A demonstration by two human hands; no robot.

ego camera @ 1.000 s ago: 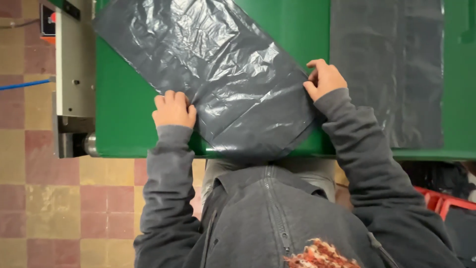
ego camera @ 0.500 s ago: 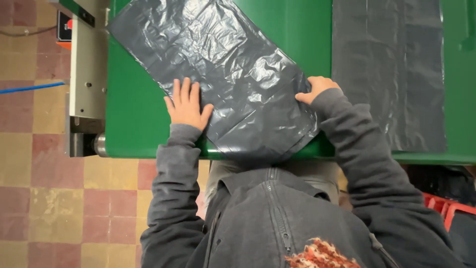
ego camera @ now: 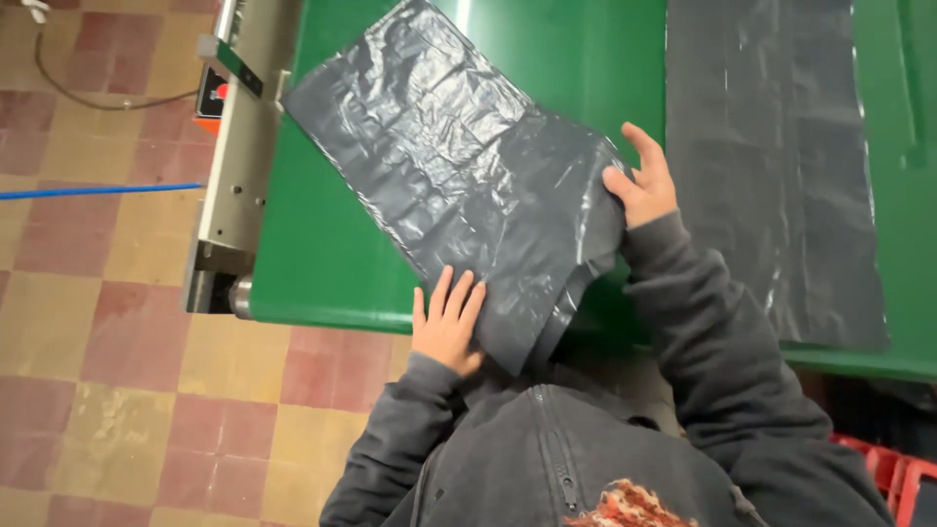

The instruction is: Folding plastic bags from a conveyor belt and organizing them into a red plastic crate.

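A dark grey plastic bag (ego camera: 459, 185) lies askew on the green table top (ego camera: 322, 263), its near corner hanging over the front edge. My left hand (ego camera: 447, 327) lies flat on the bag's near left edge, fingers spread. My right hand (ego camera: 639, 181) pinches the bag's right edge, where the plastic is lifted and creased into a fold. Both arms are in dark grey sleeves.
A second dark plastic sheet (ego camera: 771, 166) lies flat on the table's right side. A grey metal frame (ego camera: 239, 166) with a roller end (ego camera: 239, 296) and a small orange control box (ego camera: 210, 98) runs along the table's left edge. A blue cable (ego camera: 98, 190) crosses the tiled floor; a red crate (ego camera: 893, 473) stands lower right.
The bag has swung round so its near corner hangs over the front edge. My left hand slid down to that edge. My right hand rose and took hold of the right edge.
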